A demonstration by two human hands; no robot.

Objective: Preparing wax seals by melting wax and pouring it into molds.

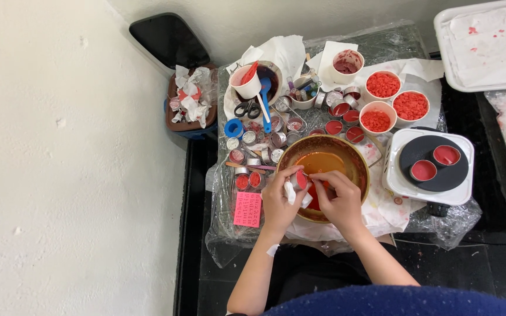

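The low surface (pixel 224 234) is draped in clear plastic sheet and crowded with small wares, and near its front edge stands the widest thing on it, a round brass-coloured bowl (pixel 358 167) with an orange-red pool in its bottom. To the right of the bowl sits a white hot plate (pixel 461 196) carrying two little red-filled cups on its dark disc, and behind the bowl are three white cups of red flakes (pixel 383 85), a cluster of small metal tins, scissors and a blue scoop. Both hands work over the near rim of the bowl. The left hand (pixel 276 205) has its fingers curled around a small round tin (pixel 301 179) with red inside, tilted on its side, with a scrap of white tissue (pixel 291 192) tucked against the palm. The right hand (pixel 341 202) has its fingers pinched together at the tin's rim, touching it; whether they grip a bit of tissue there I cannot tell. The tin looks thin-walled and very light, stiff enough to hold but likely easy to dent if squeezed hard, and probably slick where waxy red residue coats it. A hold across the outer wall, thumb opposite fingertips, seems soundest, keeping off the smeared inside. The tissue is soft and limp, and would tear if pulled.
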